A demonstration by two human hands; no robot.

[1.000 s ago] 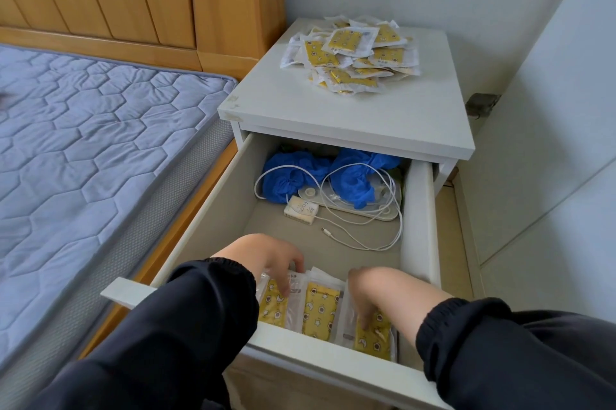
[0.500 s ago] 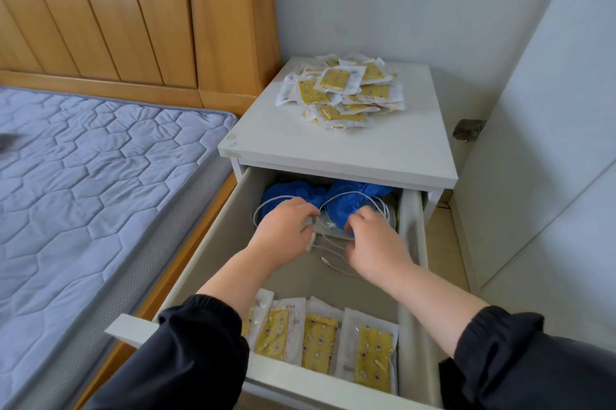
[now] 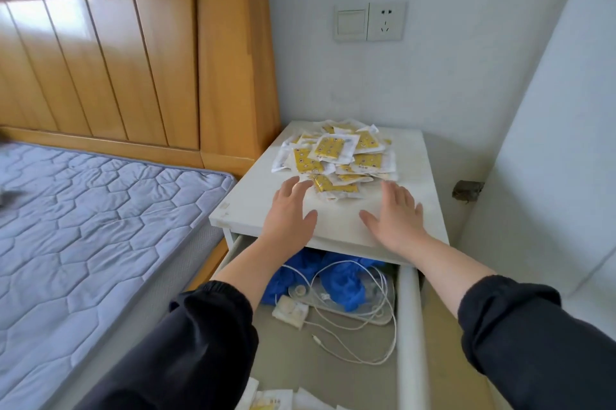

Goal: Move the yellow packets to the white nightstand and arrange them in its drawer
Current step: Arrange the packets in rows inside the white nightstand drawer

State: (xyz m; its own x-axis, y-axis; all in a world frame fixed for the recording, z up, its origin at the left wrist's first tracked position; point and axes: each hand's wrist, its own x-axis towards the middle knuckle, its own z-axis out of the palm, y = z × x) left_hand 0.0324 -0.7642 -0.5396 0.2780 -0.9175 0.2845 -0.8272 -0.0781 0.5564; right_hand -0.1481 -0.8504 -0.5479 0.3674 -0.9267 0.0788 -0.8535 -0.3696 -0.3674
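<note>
A loose pile of yellow packets [image 3: 336, 156] in clear wrappers lies at the back of the white nightstand [image 3: 423, 206] top. Both hands hover over the top just in front of the pile, palms down, fingers spread. My left hand [image 3: 290, 212] is at the pile's near left edge, fingertips close to the nearest packet. My right hand [image 3: 395, 216] is at its near right edge. Neither holds anything. The drawer [image 3: 408, 316] below stands pulled out. A few packets in the drawer [image 3: 271, 401] show at the bottom edge of the view, mostly cut off.
The drawer's back holds blue crumpled cloth [image 3: 343, 279], a white cable [image 3: 363, 326] and a small white charger [image 3: 290, 311]. A bed with grey quilted mattress [image 3: 93, 229] and wooden headboard [image 3: 133, 59] stands left. A wall socket [image 3: 370, 21] is above; a white wall panel rises at right.
Both hands rose from the drawer, where they touched the row of packets and then the cable, up to the nightstand top in front of the pile. The view tilted upward.
</note>
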